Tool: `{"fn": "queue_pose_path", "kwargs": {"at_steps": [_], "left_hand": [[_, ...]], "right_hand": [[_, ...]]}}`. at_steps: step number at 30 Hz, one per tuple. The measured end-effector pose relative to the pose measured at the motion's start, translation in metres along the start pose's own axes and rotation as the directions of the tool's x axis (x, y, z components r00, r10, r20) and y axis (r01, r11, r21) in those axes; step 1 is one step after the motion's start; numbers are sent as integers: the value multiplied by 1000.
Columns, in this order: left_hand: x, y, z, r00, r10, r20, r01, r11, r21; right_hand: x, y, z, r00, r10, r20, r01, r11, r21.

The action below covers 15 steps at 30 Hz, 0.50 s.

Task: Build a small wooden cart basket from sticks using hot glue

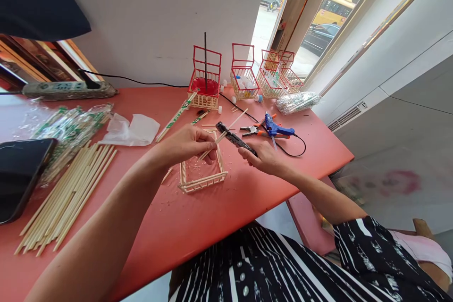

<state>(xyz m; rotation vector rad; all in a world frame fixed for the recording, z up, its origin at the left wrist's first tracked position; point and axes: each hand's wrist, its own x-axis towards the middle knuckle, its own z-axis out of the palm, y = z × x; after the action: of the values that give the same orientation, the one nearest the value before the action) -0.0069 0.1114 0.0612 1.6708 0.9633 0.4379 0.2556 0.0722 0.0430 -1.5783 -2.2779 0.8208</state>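
The left hand (203, 144) is closed, thumb and fingers pinching thin sticks (221, 138) that slant up towards the right hand's side. The right hand (264, 158) is wrapped around the near end of a dark tool (235, 138), whose far end crosses the sticks just beside the left hand's fingertips. A stick frame (203, 182) lies on the worktop (159, 236), partly hidden beneath the left hand. Beyond the right hand are a blue glue gun (272, 125) and pliers (250, 129); loose sticks (71, 193) lie well left of both hands
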Motion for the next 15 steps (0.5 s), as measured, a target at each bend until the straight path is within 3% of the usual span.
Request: {"fn": "queue_pose_path", "kwargs": {"at_steps": [8,15], "left_hand": [[0,-3,-4,998,-1,-56,3,1000,25],[-1,-3,-6,999,27,-31,-25,999,40]], "right_hand": [[9,6,11,997,-62,-39,62,998,1],[9,6,15,996,-67,-51,64,996,-55]]}}
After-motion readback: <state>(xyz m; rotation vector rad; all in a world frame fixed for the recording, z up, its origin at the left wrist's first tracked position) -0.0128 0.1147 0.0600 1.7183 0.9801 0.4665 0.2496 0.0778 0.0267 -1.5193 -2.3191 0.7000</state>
